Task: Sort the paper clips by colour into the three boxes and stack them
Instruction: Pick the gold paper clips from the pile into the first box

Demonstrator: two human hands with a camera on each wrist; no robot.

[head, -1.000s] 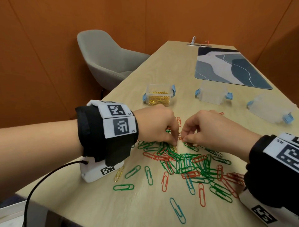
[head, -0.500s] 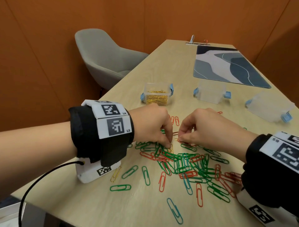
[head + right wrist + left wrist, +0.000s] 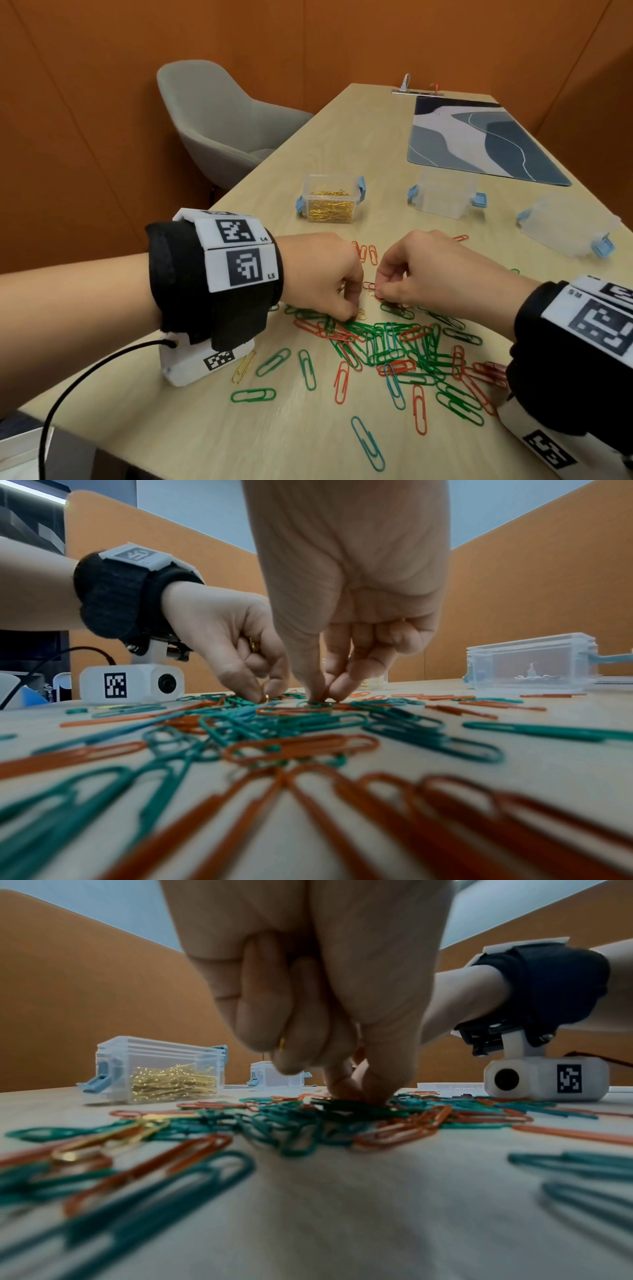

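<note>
Paper clips of green, red-orange, blue and gold wire lie in a loose heap on the pale wooden tabletop, with strays scattered around it. At the heap's far edge the left hand reaches down with its fingers curled, thumb and forefinger pinching a small gold paper clip right at the surface; the right wrist view shows more gold tucked inside its curled fingers. The right hand comes down just beside it, knuckles up, its fingers pressed together with the thumb on a second small gold clip among the clips. The two hands nearly touch at their fingertips, both wrists low over the tabletop and bent downward.

Beyond the hands stand three clear plastic boxes with blue latches: the left box holds a mass of gold clips, the middle box and the right box look empty. Farther back lies a blue-grey patterned mat, and a grey upholstered chair stands at the tabletop's left side.
</note>
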